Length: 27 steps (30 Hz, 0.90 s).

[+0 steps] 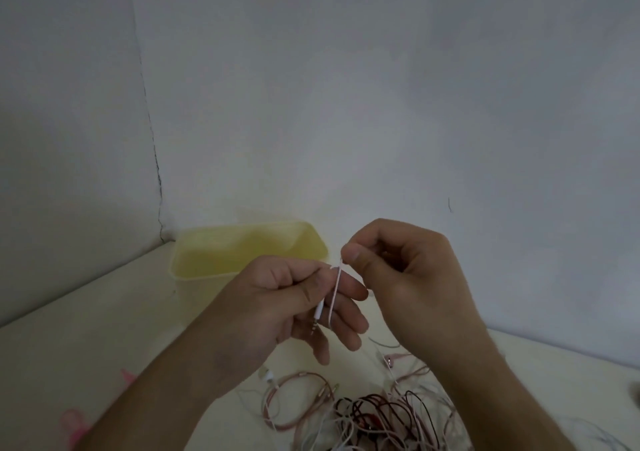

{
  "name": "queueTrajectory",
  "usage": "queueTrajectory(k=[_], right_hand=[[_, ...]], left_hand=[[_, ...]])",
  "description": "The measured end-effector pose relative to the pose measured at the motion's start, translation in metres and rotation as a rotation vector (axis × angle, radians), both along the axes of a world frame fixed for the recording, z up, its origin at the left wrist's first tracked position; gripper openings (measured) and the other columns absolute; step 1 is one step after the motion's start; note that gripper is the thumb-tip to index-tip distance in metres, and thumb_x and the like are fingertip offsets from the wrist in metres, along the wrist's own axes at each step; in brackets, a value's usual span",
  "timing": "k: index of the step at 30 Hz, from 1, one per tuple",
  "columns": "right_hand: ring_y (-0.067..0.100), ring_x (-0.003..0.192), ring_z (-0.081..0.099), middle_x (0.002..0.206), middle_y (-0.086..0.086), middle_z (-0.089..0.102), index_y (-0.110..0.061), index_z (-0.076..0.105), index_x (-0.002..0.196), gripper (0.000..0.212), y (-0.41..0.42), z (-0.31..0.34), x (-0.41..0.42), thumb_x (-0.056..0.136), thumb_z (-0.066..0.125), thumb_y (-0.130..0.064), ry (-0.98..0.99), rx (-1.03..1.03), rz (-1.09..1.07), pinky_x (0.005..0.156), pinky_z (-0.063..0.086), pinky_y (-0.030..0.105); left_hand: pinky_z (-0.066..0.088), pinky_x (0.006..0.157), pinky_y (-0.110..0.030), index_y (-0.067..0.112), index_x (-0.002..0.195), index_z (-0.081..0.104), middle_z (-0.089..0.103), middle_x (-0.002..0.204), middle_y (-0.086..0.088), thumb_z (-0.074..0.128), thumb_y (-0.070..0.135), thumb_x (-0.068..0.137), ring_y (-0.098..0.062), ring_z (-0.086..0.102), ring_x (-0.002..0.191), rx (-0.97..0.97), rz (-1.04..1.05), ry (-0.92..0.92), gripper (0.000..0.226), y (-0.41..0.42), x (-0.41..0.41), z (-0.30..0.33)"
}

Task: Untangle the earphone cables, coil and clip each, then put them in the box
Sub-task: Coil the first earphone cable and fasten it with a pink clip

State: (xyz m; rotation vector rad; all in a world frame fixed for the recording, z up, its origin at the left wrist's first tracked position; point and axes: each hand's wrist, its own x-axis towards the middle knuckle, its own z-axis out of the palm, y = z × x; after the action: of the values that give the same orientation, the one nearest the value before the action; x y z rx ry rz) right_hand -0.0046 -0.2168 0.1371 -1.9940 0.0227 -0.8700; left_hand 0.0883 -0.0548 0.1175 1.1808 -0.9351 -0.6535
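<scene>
Cable (334,294): pale pink strand running near-vertical, its top end pinched in my right hand (398,270), lower part crossing my left fingers.
Plug (317,319): white jack, long axis slanted, metal tip pointing down-left — it lies against my left hand (294,308).
Left hand: palm up, thumb and forefinger pinching the cable, other fingers loosely extended.
Right hand: fingers curled, raised just right of the left.
Tangle (374,412): pink, white, dark cables on the table (86,329) below both hands.
Box (242,249): yellow, open — behind my left hand.
</scene>
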Motion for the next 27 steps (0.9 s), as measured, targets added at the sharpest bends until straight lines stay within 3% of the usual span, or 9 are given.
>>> queueTrajectory(k=[3,6,10,14,18,21,23,27], right_hand=[[0.011,0.058,0.056,0.063,0.004,0.065,-0.013,0.073,0.074,0.026,0.002,-0.006,0.005,0.098,0.069,-0.005,0.011,0.105,0.099,0.057,0.047,0.024],[0.01,0.058,0.053,0.061,0.001,0.06,-0.012,0.075,0.077,0.033,0.009,-0.013,0.01,0.093,0.058,0.011,0.071,0.182,0.191,0.056,0.045,0.023],[0.008,0.05,0.043,0.056,-0.002,0.055,-0.01,0.072,0.081,0.028,0.015,-0.017,0.012,0.1,0.053,-0.003,0.174,0.085,0.151,0.053,0.037,0.022],[0.008,0.053,0.042,0.058,-0.003,0.055,-0.015,0.062,0.074,0.032,0.02,-0.019,0.013,0.105,0.057,-0.016,0.27,-0.069,0.145,0.055,0.035,0.029],[0.01,0.056,0.048,0.062,0.003,0.058,-0.02,0.065,0.079,0.025,0.024,-0.015,0.01,0.103,0.059,-0.02,0.286,-0.191,0.136,0.058,0.044,0.042],[0.012,0.059,0.058,0.058,-0.008,0.057,-0.02,0.067,0.079,0.022,0.024,-0.011,0.007,0.101,0.065,-0.02,0.22,-0.237,0.095,0.058,0.046,0.038],[0.01,0.06,0.062,0.064,-0.009,0.067,-0.021,0.071,0.078,0.022,0.022,-0.008,0.005,0.099,0.069,-0.021,0.166,-0.22,0.044,0.057,0.051,0.031],[0.01,0.056,0.066,0.061,-0.003,0.071,-0.017,0.073,0.072,0.024,0.012,-0.004,0.001,0.096,0.075,-0.015,0.06,-0.071,-0.005,0.055,0.053,0.025]], left_hand=[[0.054,0.05,-0.027,0.003,0.1,0.08,0.076,0.087,-0.02,0.063,0.025,0.092,-0.024,0.076,0.072,-0.091,-0.016,0.092,0.03,-0.001,-0.004,-0.001],[0.055,0.048,-0.025,0.005,0.102,0.082,0.079,0.096,-0.02,0.071,0.023,0.087,-0.023,0.079,0.083,-0.191,0.098,0.144,0.026,-0.005,-0.007,0.0],[0.056,0.048,-0.024,0.011,0.101,0.084,0.08,0.102,-0.018,0.067,0.019,0.083,-0.022,0.08,0.092,-0.228,0.304,0.142,0.026,-0.006,-0.007,0.002],[0.058,0.051,-0.025,0.012,0.11,0.08,0.082,0.103,-0.01,0.066,0.015,0.091,-0.02,0.079,0.1,-0.219,0.477,-0.031,0.024,-0.003,-0.003,0.003],[0.06,0.053,-0.028,0.019,0.11,0.079,0.082,0.097,0.002,0.06,0.008,0.102,-0.013,0.079,0.094,-0.058,0.635,-0.24,0.023,0.0,0.008,-0.001],[0.061,0.059,-0.033,0.028,0.096,0.083,0.08,0.088,-0.003,0.057,0.006,0.104,-0.026,0.075,0.079,0.086,0.572,-0.333,0.035,-0.001,0.011,-0.008],[0.059,0.058,-0.035,0.022,0.093,0.083,0.079,0.085,-0.007,0.052,0.002,0.104,-0.028,0.074,0.075,0.149,0.48,-0.345,0.039,-0.004,0.009,-0.01],[0.054,0.052,-0.032,0.007,0.087,0.078,0.076,0.076,-0.013,0.049,0.01,0.109,-0.023,0.074,0.069,0.129,0.293,-0.19,0.037,-0.006,0.003,-0.007]])
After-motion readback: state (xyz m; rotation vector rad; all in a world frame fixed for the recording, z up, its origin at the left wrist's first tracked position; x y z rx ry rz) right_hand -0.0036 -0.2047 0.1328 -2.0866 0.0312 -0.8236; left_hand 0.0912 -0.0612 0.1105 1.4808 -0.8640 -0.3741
